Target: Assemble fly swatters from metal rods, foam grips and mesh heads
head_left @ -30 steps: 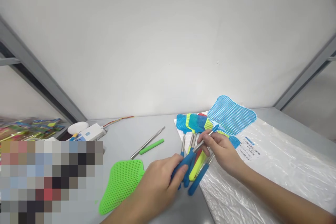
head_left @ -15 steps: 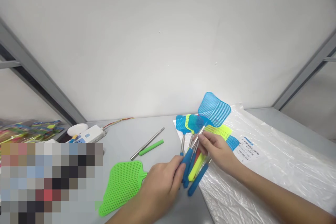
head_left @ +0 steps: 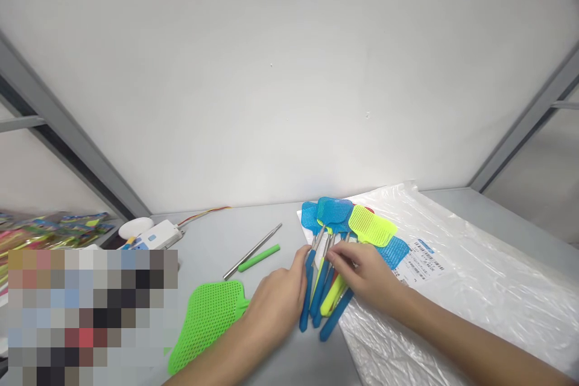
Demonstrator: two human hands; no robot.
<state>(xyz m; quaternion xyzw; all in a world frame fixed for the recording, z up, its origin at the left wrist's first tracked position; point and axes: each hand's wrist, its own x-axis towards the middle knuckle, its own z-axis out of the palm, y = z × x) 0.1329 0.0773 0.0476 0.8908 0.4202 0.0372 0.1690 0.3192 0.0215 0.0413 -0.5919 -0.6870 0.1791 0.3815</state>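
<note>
In the head view, a bundle of fly swatters (head_left: 319,289) lay gathered together, with blue and yellow handles pointing toward the person and metal shafts running up to overlapping blue and yellow-green mesh heads. The left hand (head_left: 275,304) was closed against the left side of the bundle around the handles, while the right hand (head_left: 364,271) was curled over the shafts from the right, its fingers (head_left: 337,259) resting on them. The two hands were just beside each other, and both were touching the bundle. To the right of the bundle, a crinkled clear plastic sheet (head_left: 474,307) with a printed label (head_left: 423,264) lay on the grey surface (head_left: 203,235), and the swatter heads reached over its edge. To the left of the bundle lay a separate bright green swatter head (head_left: 205,325), and beyond it were a loose metal rod (head_left: 253,250) and a green handle (head_left: 259,258). Farther left of the bundle sat a white power strip (head_left: 154,235) with thin wires (head_left: 203,212) and colourful packets (head_left: 54,228). A pixelated patch (head_left: 90,313) covered the lower left corner.
</note>
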